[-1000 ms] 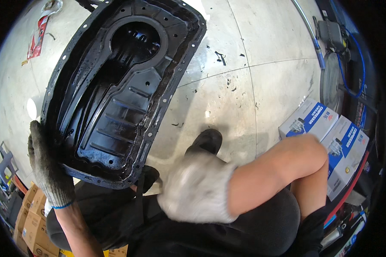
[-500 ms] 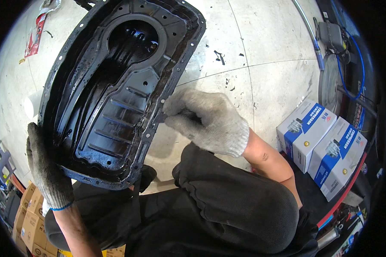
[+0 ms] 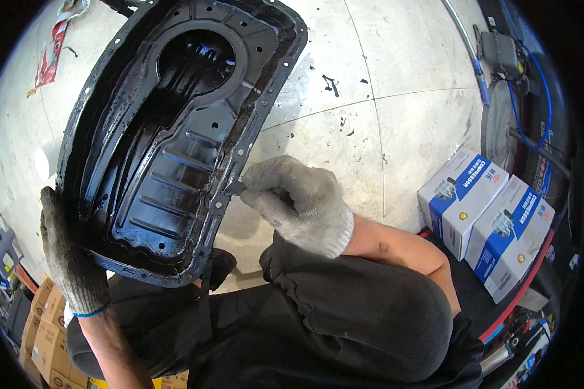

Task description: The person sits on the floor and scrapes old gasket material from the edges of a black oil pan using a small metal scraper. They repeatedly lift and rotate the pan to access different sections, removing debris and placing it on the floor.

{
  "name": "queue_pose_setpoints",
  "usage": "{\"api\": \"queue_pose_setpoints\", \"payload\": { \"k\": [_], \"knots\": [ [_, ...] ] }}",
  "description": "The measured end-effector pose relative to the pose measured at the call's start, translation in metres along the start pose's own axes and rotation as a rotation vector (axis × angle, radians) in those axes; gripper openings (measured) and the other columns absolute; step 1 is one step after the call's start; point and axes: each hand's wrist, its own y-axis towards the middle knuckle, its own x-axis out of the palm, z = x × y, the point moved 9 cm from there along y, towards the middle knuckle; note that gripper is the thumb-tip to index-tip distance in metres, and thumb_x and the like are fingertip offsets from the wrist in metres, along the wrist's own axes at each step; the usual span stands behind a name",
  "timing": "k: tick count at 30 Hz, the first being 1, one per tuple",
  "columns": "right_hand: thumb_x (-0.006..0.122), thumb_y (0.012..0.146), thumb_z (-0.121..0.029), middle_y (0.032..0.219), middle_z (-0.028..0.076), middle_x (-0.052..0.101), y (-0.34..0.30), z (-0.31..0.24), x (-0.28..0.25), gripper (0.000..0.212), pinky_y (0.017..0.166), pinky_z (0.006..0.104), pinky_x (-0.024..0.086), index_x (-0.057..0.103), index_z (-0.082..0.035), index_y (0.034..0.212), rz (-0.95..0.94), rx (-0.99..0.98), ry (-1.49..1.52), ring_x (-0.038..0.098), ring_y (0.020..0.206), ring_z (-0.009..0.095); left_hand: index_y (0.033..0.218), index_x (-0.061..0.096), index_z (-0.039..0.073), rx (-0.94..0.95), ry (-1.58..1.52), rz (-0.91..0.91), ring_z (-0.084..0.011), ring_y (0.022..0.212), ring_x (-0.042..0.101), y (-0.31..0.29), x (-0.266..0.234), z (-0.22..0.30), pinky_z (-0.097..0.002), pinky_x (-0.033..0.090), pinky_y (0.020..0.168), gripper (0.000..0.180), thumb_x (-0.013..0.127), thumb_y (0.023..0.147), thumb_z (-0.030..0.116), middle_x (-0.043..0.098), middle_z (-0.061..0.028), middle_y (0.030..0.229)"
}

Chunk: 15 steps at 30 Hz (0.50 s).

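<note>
A black oil pan [image 3: 187, 162], its inside wet with dark oil, is tilted open side up above my legs. My left hand [image 3: 74, 259], in a soiled knit glove, holds the pan's lower left side, fingers stretched along the outer wall and thumb hidden. At the right-hand flange [image 3: 230, 175], with its row of bolt holes, my gloved right hand [image 3: 298, 201] is closed in a pinch. Between its thumb and forefinger a small dark flat piece [image 3: 236, 188] sticks out against the flange edge; its kind is unclear.
Black scraps [image 3: 331, 85] lie scattered on the pale tiled floor. Two compressor boxes [image 3: 464, 201] stand at the right, near a blue hose [image 3: 550, 110]. Cardboard boxes [image 3: 48, 337] are stacked lower left. A red package [image 3: 50, 55] lies at the upper left.
My right hand has slid down and left along the flange, and the dark piece between its fingers shows more clearly. The pan has shifted slightly left; my left hand stays on it.
</note>
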Motion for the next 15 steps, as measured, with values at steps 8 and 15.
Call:
{"api": "queue_pose_setpoints", "payload": {
  "k": [8, 15],
  "knots": [
    [0.078, 0.095, -0.010, 0.101, 0.011, 0.080, 0.009, -0.004, 0.010, 0.014, 0.076, 0.0336, 0.065, 0.074, -0.002, 0.105, -0.246, -0.149, -0.057, 0.080, 0.084, 0.021, 0.164, 0.041, 0.002, -0.036, 0.086, 0.029, -0.0287, 0.138, 0.059, -0.007, 0.004, 0.005, -0.0406, 0.050, 0.114, 0.064, 0.053, 0.113, 0.038, 0.055, -0.0190, 0.157],
    [0.078, 0.094, -0.010, 0.102, 0.012, 0.080, -0.002, 0.014, -0.003, 0.017, 0.078, 0.0353, 0.066, 0.074, -0.001, 0.109, -0.375, -0.067, -0.115, 0.080, 0.084, 0.022, 0.148, 0.058, -0.001, 0.096, 0.116, 0.035, -0.0230, 0.105, 0.071, -0.005, 0.002, 0.008, -0.0329, 0.058, 0.089, 0.074, 0.066, 0.103, 0.058, 0.072, -0.0181, 0.127]
  ]
}}
